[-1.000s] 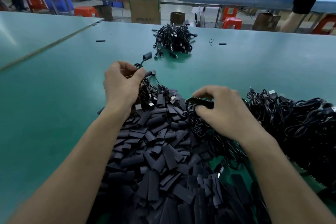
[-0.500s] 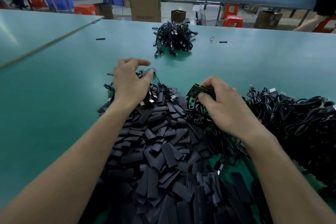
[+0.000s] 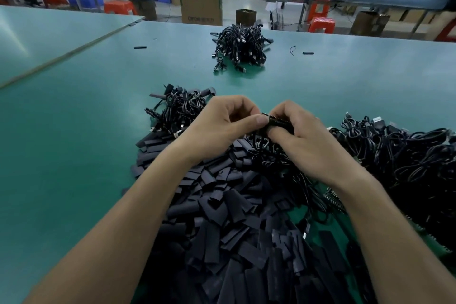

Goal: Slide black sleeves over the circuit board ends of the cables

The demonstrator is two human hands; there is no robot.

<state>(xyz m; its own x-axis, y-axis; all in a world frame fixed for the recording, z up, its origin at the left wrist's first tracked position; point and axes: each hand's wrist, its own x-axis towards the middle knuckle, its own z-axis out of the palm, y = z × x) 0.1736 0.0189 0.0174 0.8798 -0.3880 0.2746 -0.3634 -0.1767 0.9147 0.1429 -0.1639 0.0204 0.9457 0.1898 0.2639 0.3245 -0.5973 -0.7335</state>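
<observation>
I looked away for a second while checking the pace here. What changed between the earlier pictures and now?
The left hand let go of its cable onto the small pile, then swung right to meet the right hand, pinching the tip of the circuit board. The right hand kept gripping that board. The sleeve heap and far bundle stayed put.

A dark circuit board end (image 3: 276, 121) is held at centre, pinched between left hand (image 3: 222, 128) and right hand (image 3: 303, 140); flat black sleeves (image 3: 234, 217) heap near; tangled black cables (image 3: 407, 160) sprawl right; a smaller cable bundle (image 3: 240, 48) lies far, well apart.
</observation>
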